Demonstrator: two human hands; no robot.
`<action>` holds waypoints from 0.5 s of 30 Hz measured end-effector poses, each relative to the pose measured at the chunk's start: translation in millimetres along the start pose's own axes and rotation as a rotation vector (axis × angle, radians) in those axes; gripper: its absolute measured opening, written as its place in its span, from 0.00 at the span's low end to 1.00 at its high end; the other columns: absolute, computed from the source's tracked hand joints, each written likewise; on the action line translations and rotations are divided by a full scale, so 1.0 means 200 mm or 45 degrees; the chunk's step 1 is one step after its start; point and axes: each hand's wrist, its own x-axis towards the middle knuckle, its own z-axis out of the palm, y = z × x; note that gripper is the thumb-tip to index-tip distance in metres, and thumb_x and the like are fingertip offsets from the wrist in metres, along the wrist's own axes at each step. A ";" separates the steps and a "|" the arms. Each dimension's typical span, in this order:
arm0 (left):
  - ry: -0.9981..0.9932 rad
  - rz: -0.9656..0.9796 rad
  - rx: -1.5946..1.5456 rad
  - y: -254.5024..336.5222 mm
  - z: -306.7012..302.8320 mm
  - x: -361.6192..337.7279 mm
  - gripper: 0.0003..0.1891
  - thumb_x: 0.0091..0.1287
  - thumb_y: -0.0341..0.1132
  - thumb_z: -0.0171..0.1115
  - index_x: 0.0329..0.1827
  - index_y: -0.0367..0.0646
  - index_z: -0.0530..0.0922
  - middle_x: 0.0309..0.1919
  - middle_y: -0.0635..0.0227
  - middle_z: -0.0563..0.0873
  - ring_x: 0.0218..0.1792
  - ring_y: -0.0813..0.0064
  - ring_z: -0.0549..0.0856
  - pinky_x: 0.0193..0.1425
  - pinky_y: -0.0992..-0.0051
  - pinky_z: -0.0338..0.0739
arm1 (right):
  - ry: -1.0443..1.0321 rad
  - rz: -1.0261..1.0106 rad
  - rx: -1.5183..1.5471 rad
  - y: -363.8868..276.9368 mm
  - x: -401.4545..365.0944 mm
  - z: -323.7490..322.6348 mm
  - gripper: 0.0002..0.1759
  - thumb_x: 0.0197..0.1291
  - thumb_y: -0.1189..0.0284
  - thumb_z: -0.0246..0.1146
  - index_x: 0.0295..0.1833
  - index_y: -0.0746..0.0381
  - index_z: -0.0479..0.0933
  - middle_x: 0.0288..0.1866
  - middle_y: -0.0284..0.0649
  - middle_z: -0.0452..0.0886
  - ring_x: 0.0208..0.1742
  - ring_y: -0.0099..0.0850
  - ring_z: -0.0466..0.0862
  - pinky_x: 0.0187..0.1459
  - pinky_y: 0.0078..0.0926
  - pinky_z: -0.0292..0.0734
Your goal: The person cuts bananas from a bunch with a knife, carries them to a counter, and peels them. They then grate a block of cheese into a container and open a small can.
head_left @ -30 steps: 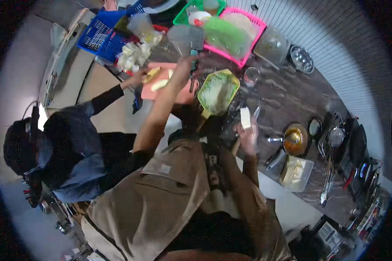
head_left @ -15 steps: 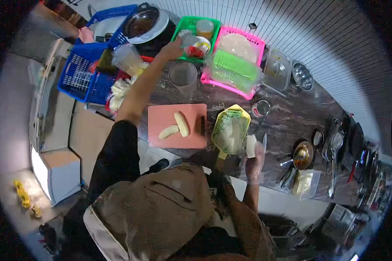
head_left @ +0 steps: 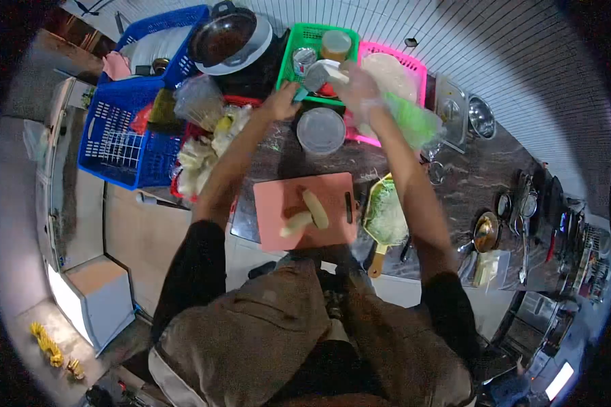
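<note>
My left hand (head_left: 280, 102) is closed around the teal handle of a small tool (head_left: 314, 78) with a grey, flat head, possibly a grater. Close by, my right hand (head_left: 358, 87) grips a white block (head_left: 334, 70), which meets or overlaps the tool's head. Both hands are over the front of a green basket (head_left: 285, 73). Nearer my body lies a pink cutting board (head_left: 270, 203) bearing two peeled bananas (head_left: 316, 209). Right of it sits a yellow-rimmed tray (head_left: 368, 209) with a handle and pale shreds inside, partly behind my right forearm.
A tin (head_left: 304, 58) and a jar (head_left: 336, 45) stand in the green basket. A lidded round container (head_left: 320, 131) sits before it. Right is a pink basket (head_left: 419, 71); left are blue baskets (head_left: 125, 178) and a pan (head_left: 224, 39). Utensils (head_left: 523, 220) lie at far right.
My right hand has carried the white block from beside the tray up to the green basket. My left hand has drawn the teal-handled tool slightly back. The camera view has shifted.
</note>
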 end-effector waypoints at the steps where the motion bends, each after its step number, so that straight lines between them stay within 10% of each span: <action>1: 0.081 -0.008 -0.186 0.00 0.02 -0.01 0.28 0.58 0.33 0.64 0.61 0.35 0.68 0.54 0.44 0.75 0.55 0.46 0.78 0.62 0.59 0.73 | -0.005 -0.033 -0.101 0.04 0.16 0.12 0.23 0.56 0.61 0.63 0.53 0.65 0.75 0.47 0.58 0.82 0.48 0.51 0.83 0.49 0.44 0.79; 4: 0.195 -0.002 -0.295 0.02 0.01 -0.04 0.26 0.59 0.33 0.64 0.59 0.34 0.69 0.52 0.44 0.76 0.53 0.48 0.78 0.60 0.60 0.74 | 0.040 -0.193 -0.516 0.10 0.33 0.32 0.11 0.55 0.66 0.60 0.37 0.60 0.82 0.39 0.48 0.85 0.43 0.46 0.86 0.45 0.41 0.81; 12: 0.360 -0.175 -0.494 -0.03 -0.03 -0.23 0.24 0.61 0.33 0.64 0.57 0.32 0.69 0.49 0.45 0.77 0.51 0.49 0.80 0.55 0.59 0.75 | -0.191 0.063 -0.507 0.13 0.42 0.45 0.13 0.51 0.64 0.62 0.43 0.49 0.86 0.44 0.38 0.87 0.46 0.32 0.87 0.48 0.32 0.82; 15: 0.418 -0.261 -0.527 0.02 -0.10 -0.36 0.24 0.65 0.33 0.62 0.60 0.31 0.67 0.52 0.48 0.77 0.54 0.55 0.80 0.59 0.64 0.74 | -0.061 -0.244 -0.783 0.24 0.45 0.56 0.12 0.53 0.66 0.63 0.43 0.53 0.85 0.47 0.43 0.85 0.50 0.39 0.85 0.50 0.34 0.81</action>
